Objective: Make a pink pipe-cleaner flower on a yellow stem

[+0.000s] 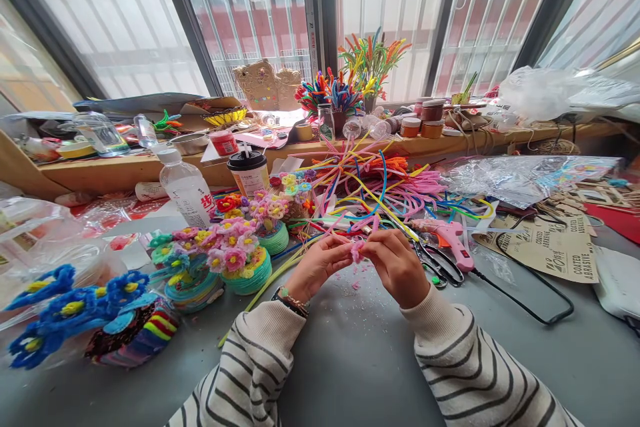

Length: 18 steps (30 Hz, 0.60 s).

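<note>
Between my two hands, above the grey table, is a small pink fuzzy pipe cleaner piece [357, 251], bent into a compact shape. The fingers of my left hand [323, 263] pinch it from the left. From the other side, the thumb and fingers of my right hand [396, 265] are closed on it, and a pink stem sticks up by the knuckles. Pink fluff and tiny specks lie on the table below. Scissors [440, 263] and a pink glue gun [453, 240] rest right of my right hand. Potted pipe cleaner flowers [237, 247] stand to the left.
A heap of loose coloured pipe cleaners [380, 180] lies behind my hands. A water bottle [185, 190] and a lidded cup [249, 173] stand back left. Blue flowers in a striped pot [145, 337] lie near left. Sandpaper sheets [550, 247] and the glue gun's black cable [520, 310] are at right.
</note>
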Each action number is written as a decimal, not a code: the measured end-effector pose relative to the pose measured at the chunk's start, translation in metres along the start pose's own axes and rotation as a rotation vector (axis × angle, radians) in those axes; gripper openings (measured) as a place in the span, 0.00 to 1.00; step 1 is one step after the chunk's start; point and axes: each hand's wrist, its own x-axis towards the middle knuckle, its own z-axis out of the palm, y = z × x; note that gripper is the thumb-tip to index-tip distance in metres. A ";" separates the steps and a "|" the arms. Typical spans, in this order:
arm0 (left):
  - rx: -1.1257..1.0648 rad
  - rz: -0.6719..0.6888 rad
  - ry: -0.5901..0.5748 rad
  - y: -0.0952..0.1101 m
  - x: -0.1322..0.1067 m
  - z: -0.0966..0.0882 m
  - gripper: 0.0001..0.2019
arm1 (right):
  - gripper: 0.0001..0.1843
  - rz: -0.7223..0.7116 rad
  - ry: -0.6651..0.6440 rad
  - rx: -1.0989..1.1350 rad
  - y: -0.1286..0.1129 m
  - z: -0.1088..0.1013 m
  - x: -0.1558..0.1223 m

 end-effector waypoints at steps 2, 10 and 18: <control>-0.019 0.012 -0.001 0.000 0.000 0.000 0.07 | 0.07 0.016 0.018 -0.011 0.000 0.000 -0.001; -0.124 0.055 0.027 0.002 0.000 0.003 0.06 | 0.06 0.070 0.144 -0.033 -0.002 -0.004 0.000; -0.341 0.027 -0.054 0.004 -0.003 0.001 0.06 | 0.06 0.261 0.186 -0.120 0.018 0.002 -0.003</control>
